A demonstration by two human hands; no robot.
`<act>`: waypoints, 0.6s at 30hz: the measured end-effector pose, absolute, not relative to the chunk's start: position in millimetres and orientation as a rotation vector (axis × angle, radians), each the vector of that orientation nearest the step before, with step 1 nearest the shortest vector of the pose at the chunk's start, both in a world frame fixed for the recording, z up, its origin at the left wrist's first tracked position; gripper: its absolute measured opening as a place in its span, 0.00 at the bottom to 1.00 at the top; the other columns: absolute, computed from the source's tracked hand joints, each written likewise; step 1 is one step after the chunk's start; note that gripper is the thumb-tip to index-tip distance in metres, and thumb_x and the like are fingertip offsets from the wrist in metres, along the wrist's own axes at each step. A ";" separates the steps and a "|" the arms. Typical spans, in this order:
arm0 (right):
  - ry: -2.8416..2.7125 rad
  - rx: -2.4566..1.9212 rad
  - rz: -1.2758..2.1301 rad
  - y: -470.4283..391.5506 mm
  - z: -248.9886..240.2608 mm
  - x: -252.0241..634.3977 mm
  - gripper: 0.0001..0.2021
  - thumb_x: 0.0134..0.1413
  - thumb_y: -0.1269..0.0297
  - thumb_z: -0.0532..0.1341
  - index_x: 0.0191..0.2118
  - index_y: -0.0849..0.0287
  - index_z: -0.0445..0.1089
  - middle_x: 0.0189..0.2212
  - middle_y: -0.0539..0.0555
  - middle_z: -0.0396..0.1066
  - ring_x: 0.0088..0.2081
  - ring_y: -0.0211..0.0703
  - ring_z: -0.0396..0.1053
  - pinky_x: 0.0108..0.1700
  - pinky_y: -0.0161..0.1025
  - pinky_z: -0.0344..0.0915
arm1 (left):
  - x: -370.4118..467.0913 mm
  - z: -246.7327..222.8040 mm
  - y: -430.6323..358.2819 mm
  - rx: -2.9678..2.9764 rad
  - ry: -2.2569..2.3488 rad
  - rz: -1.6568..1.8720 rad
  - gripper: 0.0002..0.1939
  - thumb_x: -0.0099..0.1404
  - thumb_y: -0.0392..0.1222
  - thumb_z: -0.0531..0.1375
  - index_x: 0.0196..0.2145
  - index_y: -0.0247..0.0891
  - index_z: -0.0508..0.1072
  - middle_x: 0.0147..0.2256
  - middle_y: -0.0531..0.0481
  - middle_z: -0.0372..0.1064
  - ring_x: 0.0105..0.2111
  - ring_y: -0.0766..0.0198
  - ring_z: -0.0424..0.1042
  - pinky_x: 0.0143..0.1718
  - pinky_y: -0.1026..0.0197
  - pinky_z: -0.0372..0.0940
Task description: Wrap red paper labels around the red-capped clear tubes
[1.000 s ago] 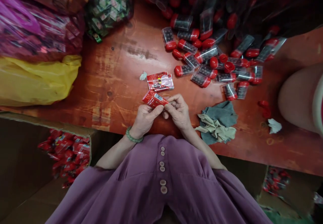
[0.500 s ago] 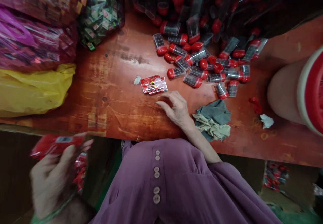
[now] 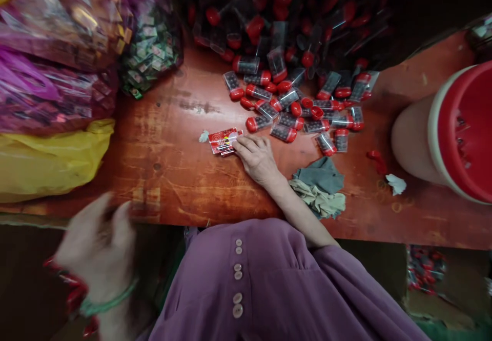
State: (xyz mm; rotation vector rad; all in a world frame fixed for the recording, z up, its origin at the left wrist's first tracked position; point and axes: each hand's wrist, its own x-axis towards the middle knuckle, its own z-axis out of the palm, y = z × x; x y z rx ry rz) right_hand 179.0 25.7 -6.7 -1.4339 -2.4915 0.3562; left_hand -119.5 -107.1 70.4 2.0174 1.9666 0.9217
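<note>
At the table's middle lie a few overlapping red printed cards (image 3: 223, 141). My right hand (image 3: 257, 159) has its fingers together on their right end, which it partly covers. My left hand (image 3: 98, 243), smeared by motion and with a green bangle (image 3: 109, 302) at the wrist, is over the front left edge. Its thumb and forefinger stand apart with nothing visible between them. Below it, red shiny packets (image 3: 75, 292) show in the dark space under the table edge.
Clear tubes with red caps (image 3: 290, 120) spill from a dark heap behind. Full plastic bags (image 3: 57, 95) and a yellow bag (image 3: 54, 161) line the left. Grey-green cloths (image 3: 321, 187) lie right of my forearm; a red-topped tub (image 3: 442, 136) stands far right.
My left hand no longer shows the red packet it held, and its thumb and forefinger have parted. My right hand has moved onto the cards' right end.
</note>
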 end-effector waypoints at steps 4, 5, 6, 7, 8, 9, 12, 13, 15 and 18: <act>-2.517 -1.386 0.296 26.4 -13.5 178.3 0.16 0.69 0.69 0.52 0.54 0.58 0.72 0.51 0.59 0.76 0.54 0.51 0.66 0.54 0.50 0.54 | -35.8 32.8 -28.9 2.265 1.572 0.894 0.27 0.68 0.39 0.60 0.64 0.45 0.64 0.59 0.43 0.69 0.56 0.48 0.72 0.57 0.45 0.68; -2.523 -1.376 0.293 26.2 -13.9 177.7 0.15 0.69 0.69 0.52 0.54 0.58 0.73 0.51 0.59 0.77 0.53 0.51 0.65 0.54 0.50 0.54 | -21.0 21.4 -13.8 2.268 1.513 0.849 0.25 0.69 0.40 0.58 0.63 0.40 0.65 0.61 0.38 0.67 0.60 0.47 0.69 0.61 0.44 0.65; -2.531 -1.368 0.293 26.0 -13.7 177.1 0.15 0.69 0.69 0.52 0.53 0.58 0.73 0.51 0.59 0.76 0.53 0.51 0.65 0.54 0.50 0.54 | -9.9 10.7 -1.5 2.268 1.484 0.790 0.24 0.70 0.41 0.57 0.62 0.36 0.65 0.62 0.35 0.64 0.62 0.46 0.65 0.63 0.42 0.62; -2.537 -1.363 0.294 25.5 -12.9 176.4 0.15 0.68 0.69 0.52 0.53 0.57 0.73 0.51 0.59 0.76 0.53 0.50 0.65 0.54 0.50 0.54 | -2.3 1.1 7.9 2.275 1.461 0.738 0.23 0.71 0.41 0.55 0.62 0.34 0.66 0.63 0.33 0.63 0.64 0.46 0.63 0.64 0.41 0.60; -2.540 -1.362 0.295 24.9 -11.3 176.0 0.15 0.68 0.69 0.52 0.53 0.58 0.73 0.52 0.59 0.75 0.53 0.50 0.65 0.53 0.50 0.54 | 2.1 -7.0 14.4 2.287 1.443 0.705 0.22 0.72 0.39 0.54 0.61 0.34 0.67 0.62 0.33 0.63 0.64 0.46 0.62 0.65 0.41 0.59; -2.539 -1.364 0.298 24.2 -8.9 176.0 0.15 0.68 0.69 0.52 0.53 0.58 0.73 0.52 0.59 0.75 0.52 0.50 0.65 0.53 0.49 0.55 | 4.0 -13.6 18.6 2.301 1.423 0.697 0.21 0.72 0.38 0.52 0.60 0.34 0.68 0.62 0.34 0.64 0.64 0.47 0.62 0.65 0.41 0.59; -2.532 -1.387 0.327 21.6 3.5 181.8 0.15 0.68 0.69 0.52 0.53 0.60 0.73 0.51 0.58 0.76 0.50 0.50 0.65 0.51 0.48 0.56 | 2.1 -23.9 22.3 2.338 1.349 0.799 0.19 0.71 0.33 0.51 0.57 0.37 0.71 0.59 0.37 0.68 0.63 0.51 0.64 0.64 0.42 0.61; -2.524 -1.415 0.336 21.1 8.8 186.4 0.15 0.68 0.69 0.52 0.52 0.60 0.73 0.49 0.59 0.76 0.50 0.50 0.64 0.51 0.48 0.57 | 1.2 -24.6 22.1 2.344 1.328 0.843 0.19 0.71 0.33 0.51 0.55 0.38 0.73 0.58 0.38 0.69 0.63 0.51 0.65 0.63 0.43 0.62; -2.475 -1.529 0.326 22.3 19.4 199.9 0.14 0.68 0.68 0.52 0.50 0.60 0.74 0.47 0.60 0.75 0.48 0.51 0.64 0.50 0.49 0.59 | 1.4 -23.4 21.7 2.360 1.309 0.921 0.17 0.70 0.32 0.53 0.52 0.40 0.75 0.56 0.40 0.72 0.61 0.51 0.66 0.61 0.43 0.64; -2.362 -1.761 0.245 31.6 30.3 224.9 0.13 0.65 0.69 0.54 0.50 0.61 0.73 0.47 0.64 0.73 0.47 0.55 0.63 0.49 0.52 0.62 | 5.5 -19.2 22.8 2.399 1.358 1.003 0.13 0.68 0.33 0.57 0.45 0.43 0.79 0.49 0.42 0.76 0.53 0.52 0.72 0.53 0.46 0.68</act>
